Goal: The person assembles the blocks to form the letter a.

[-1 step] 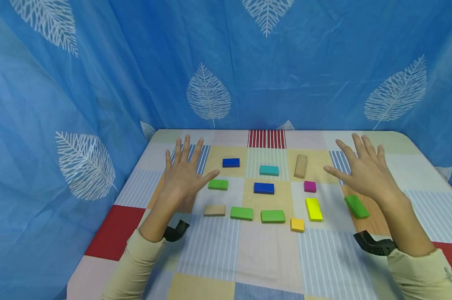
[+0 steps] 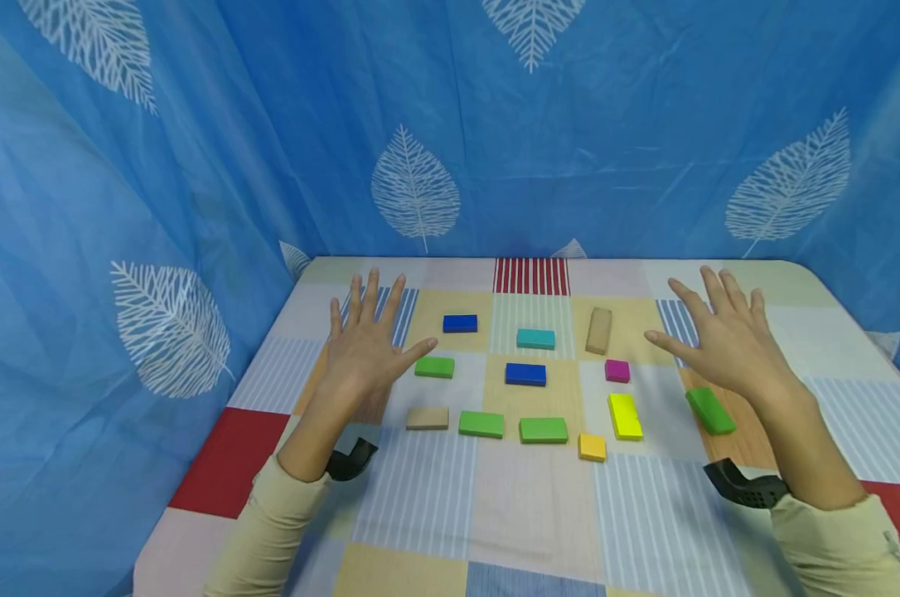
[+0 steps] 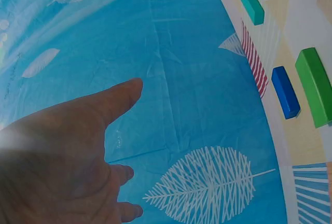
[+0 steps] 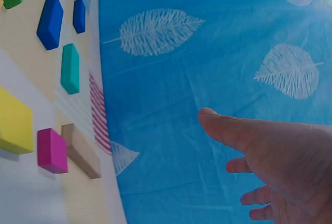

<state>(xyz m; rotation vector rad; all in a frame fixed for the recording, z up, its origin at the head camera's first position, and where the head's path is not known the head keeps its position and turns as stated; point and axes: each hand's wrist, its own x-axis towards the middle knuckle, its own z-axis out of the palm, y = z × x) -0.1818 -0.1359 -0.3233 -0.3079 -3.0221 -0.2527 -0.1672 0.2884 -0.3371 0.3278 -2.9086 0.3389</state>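
My left hand is spread over the table's left part, palm down and holding nothing; its thumb tip overlaps the edge of a green block in the head view. On the other side my right hand is spread too, fingers apart and holding nothing. Nearest to it lie a dark green block, a magenta block and a yellow block. Between the hands sit two blue blocks, one at the back and one in the middle, plus a teal block. A tan block lies aslant behind the magenta one.
A front row holds a tan block, two green blocks and an orange block. The patchwork tablecloth covers the table. Blue leaf-print curtains hang behind and at the left. Black bands circle both wrists.
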